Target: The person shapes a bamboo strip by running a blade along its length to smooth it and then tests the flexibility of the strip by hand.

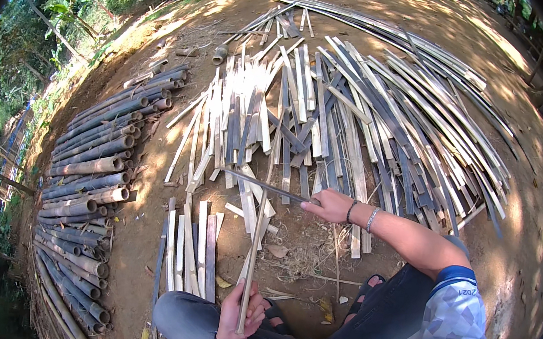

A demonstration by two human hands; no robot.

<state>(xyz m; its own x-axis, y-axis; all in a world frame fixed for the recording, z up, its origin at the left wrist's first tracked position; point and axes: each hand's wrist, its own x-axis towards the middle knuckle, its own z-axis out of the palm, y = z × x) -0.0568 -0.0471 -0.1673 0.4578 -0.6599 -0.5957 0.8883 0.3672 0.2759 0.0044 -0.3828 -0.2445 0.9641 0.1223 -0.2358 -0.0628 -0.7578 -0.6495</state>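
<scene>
My left hand (242, 311) is closed around a narrow split bamboo strip (253, 254), which stands up from my lap and points away from me. In my right hand (331, 207), fingers wrapped round its handle, is a long thin-bladed knife (266, 188). Its dark blade reaches leftward across the far part of the strip. Whether the edge touches the strip I cannot tell. Left of my left hand lie several flat bamboo slats (198, 248), side by side on the soil. Thin curled shavings (302, 257) are scattered on the ground below the knife.
A large spread of split bamboo slats (421, 146) covers the ground ahead and to the right. Whole dark bamboo poles (94, 164) are stacked along the left. My bent legs (376, 309) and sandalled feet are close by. Greenery (76, 6) borders the dirt.
</scene>
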